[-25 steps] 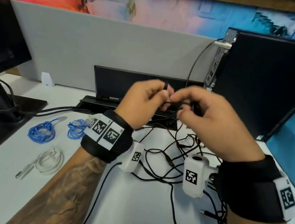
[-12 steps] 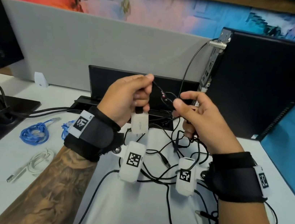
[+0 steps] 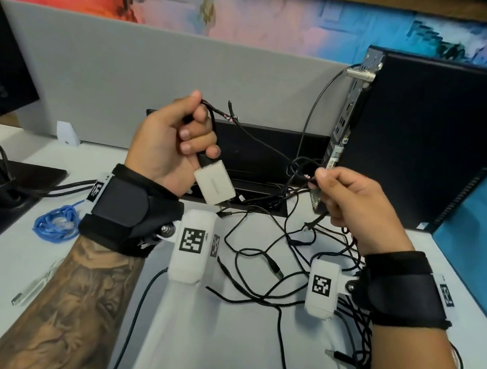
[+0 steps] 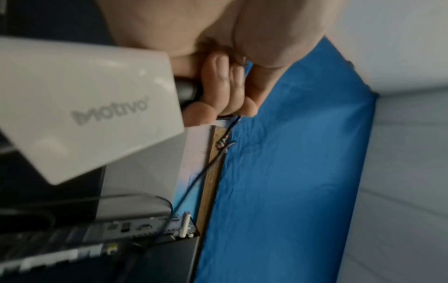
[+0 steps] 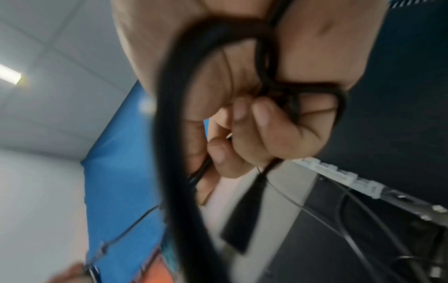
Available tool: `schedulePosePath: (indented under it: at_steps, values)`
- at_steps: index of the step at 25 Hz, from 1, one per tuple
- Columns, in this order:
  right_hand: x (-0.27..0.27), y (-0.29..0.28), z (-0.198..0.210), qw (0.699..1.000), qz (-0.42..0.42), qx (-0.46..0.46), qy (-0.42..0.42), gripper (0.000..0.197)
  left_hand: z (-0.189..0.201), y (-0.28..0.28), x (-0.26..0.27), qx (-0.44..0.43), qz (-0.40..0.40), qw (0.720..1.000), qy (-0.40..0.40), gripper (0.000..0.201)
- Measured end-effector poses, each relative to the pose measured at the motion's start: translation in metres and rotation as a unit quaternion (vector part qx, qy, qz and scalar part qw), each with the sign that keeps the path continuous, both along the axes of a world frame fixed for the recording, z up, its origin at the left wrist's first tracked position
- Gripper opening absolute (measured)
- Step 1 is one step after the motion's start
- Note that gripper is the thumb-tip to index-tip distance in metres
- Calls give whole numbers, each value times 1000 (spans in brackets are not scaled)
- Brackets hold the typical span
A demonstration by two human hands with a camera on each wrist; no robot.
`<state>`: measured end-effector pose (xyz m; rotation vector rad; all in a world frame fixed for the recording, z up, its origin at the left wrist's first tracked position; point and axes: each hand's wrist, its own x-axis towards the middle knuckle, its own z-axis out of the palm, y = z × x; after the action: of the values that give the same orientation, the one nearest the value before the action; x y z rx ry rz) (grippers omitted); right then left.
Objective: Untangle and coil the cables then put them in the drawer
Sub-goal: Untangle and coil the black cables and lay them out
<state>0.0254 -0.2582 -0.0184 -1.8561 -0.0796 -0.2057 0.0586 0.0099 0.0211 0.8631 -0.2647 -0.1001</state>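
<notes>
Left hand (image 3: pixel 166 142) grips thin black cable (image 3: pixel 261 140) with glossy white adapter (image 3: pixel 214 185) — right hand (image 3: pixel 348 205) pinches, seemingly, its loops

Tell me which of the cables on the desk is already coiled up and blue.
The blue cable, left of the left wrist beside the monitor base. It lies in a tight bundle, unlike the loose black cables sprawled mid-desk and the white cable nearer the desk's front edge.

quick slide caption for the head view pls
Left hand grips a white adapter while right hand pinches its thin black cable above the tangle.
</notes>
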Motion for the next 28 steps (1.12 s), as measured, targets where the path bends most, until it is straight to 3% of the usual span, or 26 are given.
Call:
schedulePosePath:
  at_steps: [3,5,6,7,9,11,13,15,18,21,24,26,28]
  values:
    - [-1,4,-6,984,10,-168,59,26,-4,-11,-2,53,-2,998,12,33]
    - [-5,10,-1,964,31,-260,48,15,-7,-25,-7,154,25,988,-9,36]
    - [-9,17,6,960,47,-276,23,24,-9,-32,-10,186,29,982,-20,37]
    - [-10,23,10,968,74,-241,-8,34,-11,-38,-13,206,23,978,-30,37]
    - [-14,37,18,987,147,-69,-24,38,-12,-44,-16,223,8,974,-43,36]
    - [-18,48,22,978,192,79,10,33,-11,-45,-18,227,11,972,-55,35]
    - [-19,50,25,975,163,151,15,16,-7,-41,-19,222,27,973,-65,35]
    - [-17,42,27,989,88,115,-41,8,-3,-36,-21,217,39,973,-67,35]
    - [-19,28,31,989,-5,-59,-134,14,1,-30,-22,221,9,973,-59,34]
    - [-16,26,29,987,-10,-69,-142,22,7,-27,-22,165,-96,981,-18,32]
    - [-11,41,16,995,68,-30,-73,31,10,-28,-22,5,-184,983,23,23]
    - [-9,56,2,987,157,-13,9,30,6,-26,-17,-112,-178,977,47,21]
    - [-8,65,-10,972,219,-14,80,26,-1,-22,-6,-171,-101,977,71,22]
